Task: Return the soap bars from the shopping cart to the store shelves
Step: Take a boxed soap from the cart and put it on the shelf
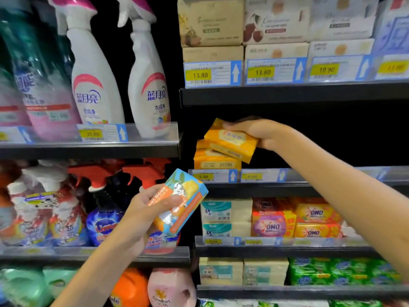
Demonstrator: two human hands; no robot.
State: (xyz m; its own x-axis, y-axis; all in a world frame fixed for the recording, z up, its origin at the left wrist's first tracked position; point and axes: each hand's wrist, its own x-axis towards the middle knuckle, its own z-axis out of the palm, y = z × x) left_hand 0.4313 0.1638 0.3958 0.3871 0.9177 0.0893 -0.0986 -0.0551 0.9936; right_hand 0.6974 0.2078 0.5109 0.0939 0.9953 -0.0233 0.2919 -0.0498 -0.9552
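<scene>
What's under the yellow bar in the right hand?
A stack of matching yellow bars sits on the shelf, above the 9.90 tag. The held bar, tilted, covers the stack's top right; whether they touch is unclear.

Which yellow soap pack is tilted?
The top yellow soap pack, gripped by the right hand: it slants, while the pack under it lies flat on the shelf.

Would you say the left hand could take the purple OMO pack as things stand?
Probably not: the left hand grips a blue-and-orange soap box, though the purple OMO pack sits unblocked.
</scene>
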